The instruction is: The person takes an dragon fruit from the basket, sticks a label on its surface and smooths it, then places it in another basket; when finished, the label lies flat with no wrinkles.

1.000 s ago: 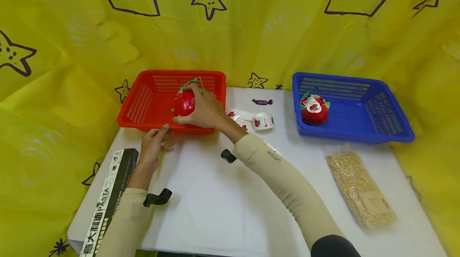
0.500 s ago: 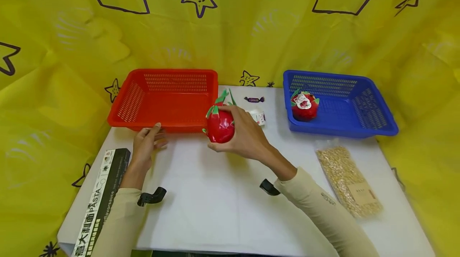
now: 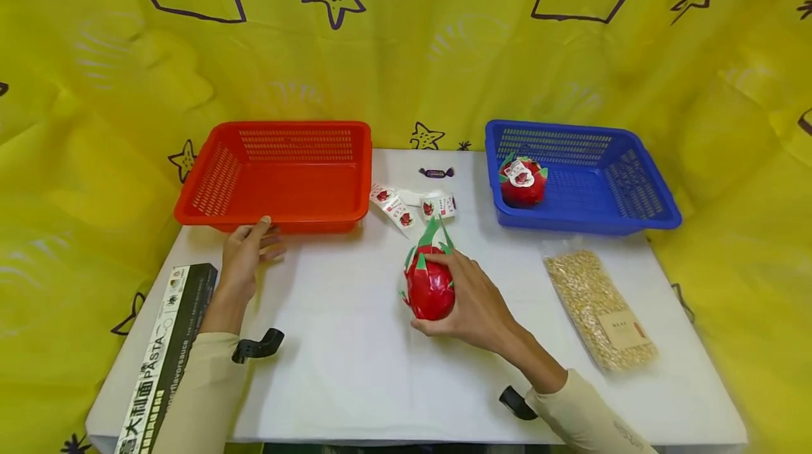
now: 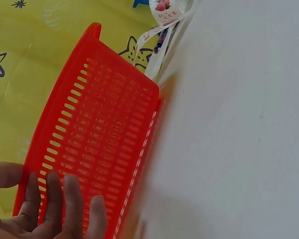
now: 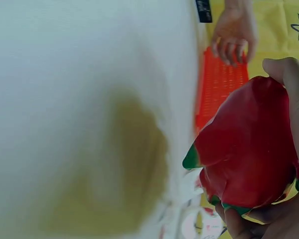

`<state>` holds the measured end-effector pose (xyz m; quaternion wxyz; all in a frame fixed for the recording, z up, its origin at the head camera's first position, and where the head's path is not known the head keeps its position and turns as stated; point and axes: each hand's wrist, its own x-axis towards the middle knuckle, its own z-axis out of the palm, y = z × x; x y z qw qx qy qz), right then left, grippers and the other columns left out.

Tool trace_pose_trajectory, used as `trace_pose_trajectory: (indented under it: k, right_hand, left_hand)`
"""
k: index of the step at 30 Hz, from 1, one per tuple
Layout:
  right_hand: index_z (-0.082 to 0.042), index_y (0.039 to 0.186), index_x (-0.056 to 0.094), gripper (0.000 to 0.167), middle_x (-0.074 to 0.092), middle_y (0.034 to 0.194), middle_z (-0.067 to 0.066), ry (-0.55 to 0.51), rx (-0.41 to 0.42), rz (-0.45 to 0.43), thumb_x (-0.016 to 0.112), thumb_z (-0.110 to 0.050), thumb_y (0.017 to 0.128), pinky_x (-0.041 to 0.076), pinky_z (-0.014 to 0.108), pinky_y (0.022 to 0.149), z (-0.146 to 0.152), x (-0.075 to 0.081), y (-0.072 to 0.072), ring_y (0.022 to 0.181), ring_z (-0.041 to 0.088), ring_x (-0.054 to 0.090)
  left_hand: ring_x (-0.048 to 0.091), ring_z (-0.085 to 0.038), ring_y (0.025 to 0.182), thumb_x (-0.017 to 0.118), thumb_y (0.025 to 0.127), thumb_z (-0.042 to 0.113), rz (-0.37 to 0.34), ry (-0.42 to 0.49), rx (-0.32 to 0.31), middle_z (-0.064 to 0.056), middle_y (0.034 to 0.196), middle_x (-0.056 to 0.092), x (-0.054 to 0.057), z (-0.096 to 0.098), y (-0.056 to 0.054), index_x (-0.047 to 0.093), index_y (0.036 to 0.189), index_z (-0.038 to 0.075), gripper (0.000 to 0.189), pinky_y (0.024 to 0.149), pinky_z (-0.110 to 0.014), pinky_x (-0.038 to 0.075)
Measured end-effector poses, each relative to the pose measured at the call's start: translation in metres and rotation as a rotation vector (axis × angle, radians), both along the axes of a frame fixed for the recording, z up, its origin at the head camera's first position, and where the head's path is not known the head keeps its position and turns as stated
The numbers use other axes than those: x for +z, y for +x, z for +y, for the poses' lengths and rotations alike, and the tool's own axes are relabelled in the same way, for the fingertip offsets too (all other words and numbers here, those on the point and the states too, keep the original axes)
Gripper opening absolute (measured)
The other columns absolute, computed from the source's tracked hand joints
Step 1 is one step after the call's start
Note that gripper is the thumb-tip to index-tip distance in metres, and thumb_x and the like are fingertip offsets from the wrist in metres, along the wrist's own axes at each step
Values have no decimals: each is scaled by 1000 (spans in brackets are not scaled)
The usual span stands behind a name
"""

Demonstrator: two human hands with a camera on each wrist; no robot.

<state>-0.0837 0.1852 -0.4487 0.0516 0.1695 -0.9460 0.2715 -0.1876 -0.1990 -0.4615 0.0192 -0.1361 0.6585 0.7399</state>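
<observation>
My right hand grips a red toy dragon fruit with green leaf tips, held over the middle of the white table. Its shadow falls on the cloth in the right wrist view, where the fruit sits between thumb and fingers. At the front rim of the red basket, my left hand pinches the edge. In the left wrist view, the thumb is over the rim and the fingers lie along the slotted outer wall. No item shows inside that basket.
On the right, a blue basket holds another dragon fruit with a white label. Between the baskets lie printed label strips and a purple-wrapped candy. A pasta box lies left, a bag of grains right.
My right hand has lifted the dragon fruit out of the red basket and carried it right and toward me. My left hand has stayed at the basket's rim. The head view has shifted slightly.
</observation>
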Motion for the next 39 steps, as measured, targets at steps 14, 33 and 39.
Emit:
trace_pose_trajectory:
  k: [14, 33, 39]
  right_hand:
    - [-17, 147, 49, 104, 55, 148, 14, 100, -11, 49, 95, -60, 64, 58, 49, 94, 19, -22, 28, 126, 30, 60]
    - [-22, 150, 48, 102, 58, 148, 8, 36, 52, -40, 90, -66, 69, 58, 50, 95, 13, -23, 35, 123, 25, 62]
    - [-24, 150, 48, 101, 59, 146, 4, 37, 57, -69, 90, -66, 70, 58, 47, 97, 8, -26, 34, 124, 22, 61]
  left_hand:
    - [77, -9, 75, 61, 109, 33, 11, 2, -64, 11, 93, 77, 5, -7, -6, 53, 120, 2, 33, 73, -29, 65]
    - [79, -13, 79, 63, 107, 37, 18, 20, -13, 7, 97, 78, 3, -4, -2, 55, 118, 5, 35, 74, -29, 65]
    - [79, -14, 78, 63, 108, 37, 17, 16, 9, 6, 96, 78, -1, 1, -3, 56, 115, 5, 34, 74, -29, 65]
